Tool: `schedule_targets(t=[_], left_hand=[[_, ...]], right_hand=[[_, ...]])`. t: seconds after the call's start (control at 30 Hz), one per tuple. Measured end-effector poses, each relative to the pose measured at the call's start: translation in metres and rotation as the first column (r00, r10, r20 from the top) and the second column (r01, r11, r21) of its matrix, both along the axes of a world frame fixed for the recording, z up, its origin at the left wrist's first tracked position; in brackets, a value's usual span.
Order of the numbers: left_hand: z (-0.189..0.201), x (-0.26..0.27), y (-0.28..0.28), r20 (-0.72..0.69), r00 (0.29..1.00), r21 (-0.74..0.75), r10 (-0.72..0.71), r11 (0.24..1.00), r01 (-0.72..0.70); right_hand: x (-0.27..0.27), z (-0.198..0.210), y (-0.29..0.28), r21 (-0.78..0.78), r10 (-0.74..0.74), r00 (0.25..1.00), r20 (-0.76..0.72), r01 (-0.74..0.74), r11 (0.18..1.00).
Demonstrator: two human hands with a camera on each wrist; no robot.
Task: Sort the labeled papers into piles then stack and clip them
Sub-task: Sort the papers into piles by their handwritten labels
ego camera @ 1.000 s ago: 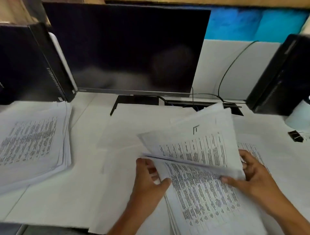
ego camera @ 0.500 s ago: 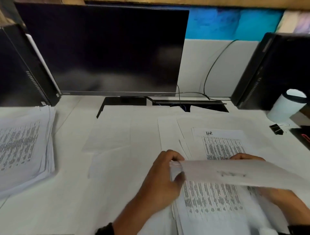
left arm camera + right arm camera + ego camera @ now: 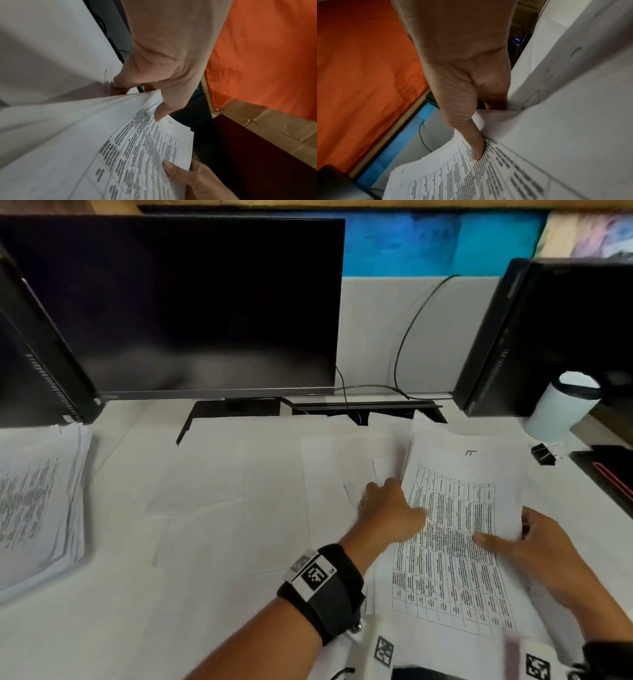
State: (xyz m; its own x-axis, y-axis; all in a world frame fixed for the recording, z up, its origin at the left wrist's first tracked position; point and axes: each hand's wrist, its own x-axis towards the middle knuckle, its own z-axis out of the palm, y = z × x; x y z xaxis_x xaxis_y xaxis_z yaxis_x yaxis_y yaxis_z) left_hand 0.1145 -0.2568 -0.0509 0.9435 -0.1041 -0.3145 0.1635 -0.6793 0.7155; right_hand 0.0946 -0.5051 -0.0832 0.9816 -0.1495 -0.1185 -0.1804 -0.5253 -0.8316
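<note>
While both hands grasp a printed sheet (image 3: 455, 529) labelled IT over the desk (image 3: 205, 594), the left hand (image 3: 388, 513) pinches its left edge and the right hand (image 3: 534, 546) its right edge, thumb on top. Its long axis runs away from the person. A sorted pile (image 3: 37, 501) lies far left, nearer the left hand; a binder clip (image 3: 544, 453) sits beyond the right
</note>
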Motion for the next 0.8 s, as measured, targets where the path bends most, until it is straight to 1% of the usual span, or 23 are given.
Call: schedule_targets(t=[0.07,0.1,0.17,0.27,0.33,0.43,0.5,0.57,0.63,0.7,0.73,0.77,0.8], left_hand=[[-0.002,0.002,0.0,0.018,0.999,-0.063,0.029,0.998,-0.028],[-0.005,0.003,-0.001,0.027,0.999,-0.081,0.04,0.996,-0.038],[-0.009,0.004,-0.002,0.03,0.997,-0.088,0.071,0.994,-0.068],[-0.01,0.006,-0.006,0.017,0.991,-0.119,0.131,0.985,-0.129],[-0.009,0.006,-0.012,-0.004,0.993,-0.131,0.12,0.984,-0.12],[-0.005,0.001,-0.021,0.02,0.997,-0.213,0.077,0.975,-0.071],[-0.003,-0.006,-0.024,0.058,0.998,-0.257,0.021,0.966,-0.005],[-0.003,-0.016,-0.028,0.112,0.993,-0.223,-0.038,0.973,0.062],[-0.003,-0.027,-0.033,0.239,0.966,-0.138,-0.102,0.981,0.137],[-0.004,-0.038,-0.037,0.391,0.895,-0.076,-0.214,0.962,0.263],[-0.006,-0.04,-0.039,0.437,0.862,-0.053,-0.257,0.949,0.31],[-0.008,-0.041,-0.041,0.449,0.852,-0.039,-0.27,0.947,0.32],[-0.008,-0.04,-0.042,0.432,0.87,-0.05,-0.239,0.956,0.287]], right_hand=[[0.006,-0.006,-0.002,-0.028,-0.012,1.0,-0.024,0.011,1.0],[0.008,-0.009,-0.003,-0.081,-0.014,0.999,-0.032,0.011,0.997],[0.01,-0.012,-0.002,-0.141,-0.036,0.999,-0.023,0.032,0.989],[0.013,-0.015,-0.004,-0.14,-0.049,0.999,-0.024,0.045,0.989],[0.015,-0.011,-0.003,-0.162,-0.089,0.996,-0.022,0.084,0.983],[0.016,-0.005,0.001,-0.266,-0.156,0.988,-0.012,0.147,0.953],[0.016,-0.005,0.003,-0.282,-0.161,0.987,0.0,0.154,0.947],[0.016,-0.007,0.003,-0.268,-0.182,0.983,-0.005,0.174,0.948],[0.017,-0.015,-0.001,-0.245,-0.206,0.978,-0.023,0.195,0.95],[0.016,-0.021,-0.004,-0.205,-0.228,0.973,-0.024,0.218,0.954],[0.015,-0.022,-0.004,-0.172,-0.249,0.968,-0.022,0.242,0.955],[0.014,-0.021,-0.003,-0.143,-0.263,0.965,-0.018,0.258,0.956],[0.013,-0.02,-0.001,-0.148,-0.263,0.965,-0.007,0.259,0.954]])
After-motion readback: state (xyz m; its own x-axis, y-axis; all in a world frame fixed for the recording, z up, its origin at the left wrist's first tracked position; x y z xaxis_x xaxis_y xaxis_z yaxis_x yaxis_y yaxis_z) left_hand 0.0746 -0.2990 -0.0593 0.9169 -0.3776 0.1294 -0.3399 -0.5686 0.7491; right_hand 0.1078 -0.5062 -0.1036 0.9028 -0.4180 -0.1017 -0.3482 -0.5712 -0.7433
